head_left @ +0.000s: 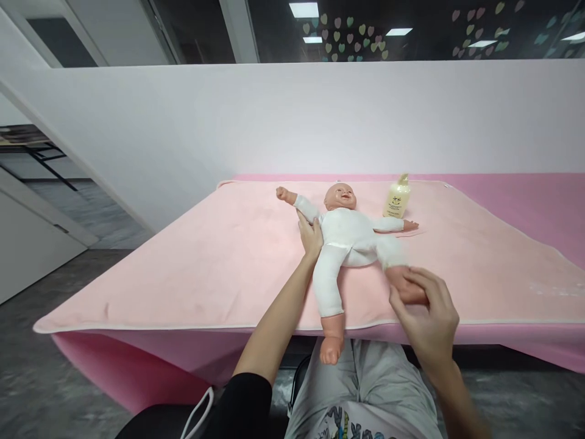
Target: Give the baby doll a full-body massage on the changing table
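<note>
A baby doll point(350, 235) with a white cloth body lies face up, its head toward the wall. My left hand point(311, 235) rests against the doll's side, under its raised arm; the fingertips are partly hidden by that arm. My right hand point(427, 308) has its thumb and fingers around the doll's foot point(406, 285) on the right side. The doll's other foot point(332, 347) hangs over the table's front edge. Beneath the doll spreads a pale pink towel point(219, 262).
Beyond the doll's arm on the right stands a pale yellow pump bottle point(397, 198). A brighter pink cloth point(525, 207) covers the table under the towel. A white wall point(365, 122) rises behind the table, with dark glass above it.
</note>
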Available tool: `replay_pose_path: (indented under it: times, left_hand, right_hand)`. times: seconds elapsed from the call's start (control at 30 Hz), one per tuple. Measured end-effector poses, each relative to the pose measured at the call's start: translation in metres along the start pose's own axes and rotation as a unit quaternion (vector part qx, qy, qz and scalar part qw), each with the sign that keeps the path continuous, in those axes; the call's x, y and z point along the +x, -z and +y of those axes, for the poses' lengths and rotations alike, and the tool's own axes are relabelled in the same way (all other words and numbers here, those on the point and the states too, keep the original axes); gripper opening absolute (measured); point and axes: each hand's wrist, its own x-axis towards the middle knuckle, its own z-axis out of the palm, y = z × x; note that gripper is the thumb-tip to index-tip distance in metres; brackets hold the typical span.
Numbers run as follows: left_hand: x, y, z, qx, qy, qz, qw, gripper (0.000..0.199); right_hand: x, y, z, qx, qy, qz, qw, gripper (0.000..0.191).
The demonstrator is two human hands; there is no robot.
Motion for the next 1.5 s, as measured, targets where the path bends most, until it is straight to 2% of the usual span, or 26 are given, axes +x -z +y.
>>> replay_pose_path:
  times: [0.1,0.17,0.23,0.33,0.4,0.5,0.6,0.67,0.77,0.83,0.9,1.03,1.07,1.13,1.17,1.23,1.3,1.4,1.47,1.5]
  left_hand:
    - [-0.002,0.005,0.005,0.064,-0.002,-0.042,0.997,0.063]
    - [-0.003,0.01,0.01,0.113,-0.046,-0.092,0.988,0.057]
    - [-0.004,0.014,0.014,0.165,-0.103,-0.138,0.971,0.053]
    - [-0.004,0.017,0.018,0.226,-0.142,-0.181,0.947,0.051]
    - [-0.004,0.017,0.019,0.234,-0.141,-0.183,0.944,0.052]
    - [-0.003,0.016,0.018,0.218,-0.121,-0.168,0.954,0.053]
    - [-0.003,0.013,0.015,0.185,-0.102,-0.142,0.967,0.054]
    - [-0.002,0.011,0.013,0.14,-0.122,-0.124,0.975,0.057]
    - [-0.001,0.008,0.011,0.045,-0.17,-0.118,0.977,0.063]
    - [0.0,0.008,0.012,0.0,-0.177,-0.116,0.977,0.063]
    - [0.0,0.008,0.014,-0.008,-0.182,-0.124,0.975,0.06]
    - [0.0,0.012,0.017,0.052,-0.24,-0.183,0.952,0.049]
    - [0.001,0.012,0.017,0.066,-0.252,-0.19,0.947,0.047]
    - [0.001,0.012,0.017,0.073,-0.251,-0.182,0.948,0.046]
    - [0.001,0.011,0.017,0.064,-0.237,-0.168,0.955,0.046]
    - [0.001,0.009,0.015,0.03,-0.182,-0.116,0.976,0.045]
    - [0.003,0.007,0.012,-0.017,-0.101,-0.033,0.994,0.049]
    - [0.007,0.005,0.008,-0.079,-0.003,0.088,0.993,0.06]
    - [0.008,0.007,0.008,-0.088,0.009,0.113,0.99,0.065]
    - [0.007,0.008,0.01,-0.08,-0.001,0.104,0.991,0.065]
  right_hand:
    - [0.036,-0.027,0.0,0.034,0.022,-0.029,0.999,0.02]
    - [0.052,-0.054,0.004,0.069,0.026,-0.113,0.991,0.024]
    - [0.061,-0.08,0.011,0.096,0.032,-0.191,0.976,0.025]
    - [0.064,-0.101,0.016,0.106,0.018,-0.223,0.969,0.026]
    - [0.06,-0.097,0.015,0.11,0.011,-0.217,0.97,0.026]
    - [0.041,-0.066,0.008,0.105,0.01,-0.17,0.98,0.025]
    - [0.004,-0.028,0.0,0.052,-0.006,-0.042,0.998,0.026]
    - [-0.023,-0.009,-0.002,0.027,-0.011,0.03,0.999,0.025]
    - [-0.044,0.002,-0.001,0.032,-0.009,0.005,0.999,0.023]
    - [-0.035,0.0,0.001,0.04,-0.009,-0.009,0.999,0.022]
    - [-0.01,-0.012,0.003,0.034,-0.01,-0.015,0.999,0.022]
    - [0.048,-0.055,0.011,0.041,0.005,-0.12,0.992,0.023]
    - [0.058,-0.066,0.013,0.046,0.011,-0.164,0.985,0.023]
    - [0.067,-0.082,0.015,0.058,0.013,-0.206,0.977,0.025]
    - [0.066,-0.084,0.014,0.061,0.011,-0.21,0.976,0.025]
    - [0.055,-0.074,0.009,0.065,0.008,-0.176,0.982,0.026]
    - [0.033,-0.049,0.0,0.057,0.01,-0.102,0.993,0.027]
    - [-0.008,-0.007,-0.013,0.022,0.018,0.008,1.0,0.024]
    - [-0.026,0.009,-0.018,0.006,0.053,0.029,0.998,0.024]
    - [-0.029,0.011,-0.018,-0.002,0.074,0.036,0.997,0.025]
